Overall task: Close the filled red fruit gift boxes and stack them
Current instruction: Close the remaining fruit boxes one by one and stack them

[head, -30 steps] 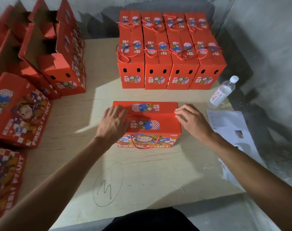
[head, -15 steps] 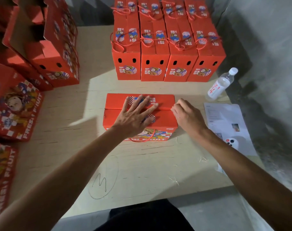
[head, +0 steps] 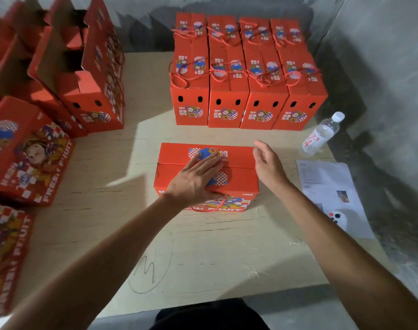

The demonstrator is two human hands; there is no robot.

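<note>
Left hand (head: 198,179) lies flat with straight fingers pressing on top of the red box (head: 241,179) in the middle of the table (head: 203,253), right across the seam where its two top flaps meet. Right hand (head: 268,163) is just off the box's right end, fingers loose, holding nothing. Behind it sits a tidy block of closed boxes (head: 248,91) with rope handles. Open boxes (head: 84,75) stand at far left. Water bottle (head: 321,134) and a paper sheet (head: 329,186) sit on the right.
</note>
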